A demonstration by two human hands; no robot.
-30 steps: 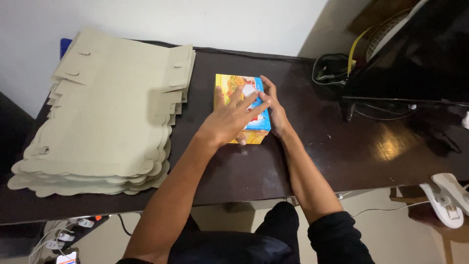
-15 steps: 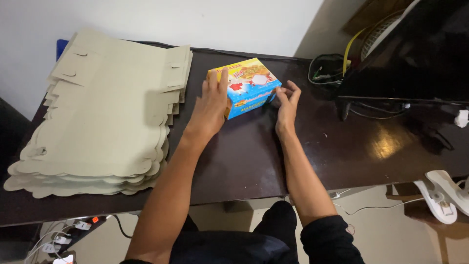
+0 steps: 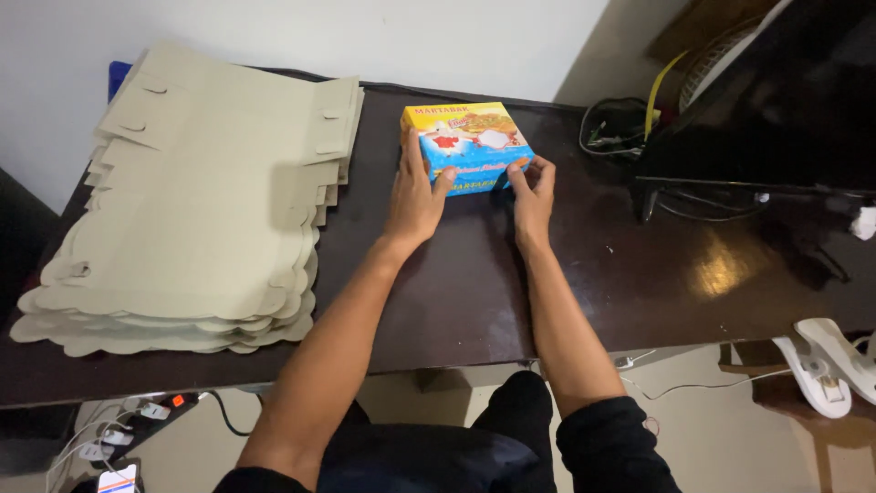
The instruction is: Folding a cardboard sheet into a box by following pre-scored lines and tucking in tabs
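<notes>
Hands met at a small folded cardboard box [image 3: 468,146], yellow on top with a blue band and a printed food picture, which sat closed and flat on the dark brown wooden table [image 3: 456,292] near its far edge, roughly midway along it. The left hand [image 3: 415,196] lay palm down on the tabletop against the box's near left corner, fingers spread and loose, thumb pressed to the front face and forefinger running up the left side; it touched the box without closing round it. The right hand [image 3: 532,196] rested at the near right corner, fingers half curled, their tips and the thumb set against the front face, likewise gripping nothing. Both bare forearms stretched from the near edge, ending in black sleeves. A thick stack of flat, pale beige cardboard blanks [image 3: 192,201] with scalloped edges and cut tabs covered the table's left end, well apart from the box. A tangle of dark cables [image 3: 616,128] lay at the far right corner beside a large black object [image 3: 776,100] standing on that end. A white plastic clamp [image 3: 826,365] showed below the table's right near corner.
</notes>
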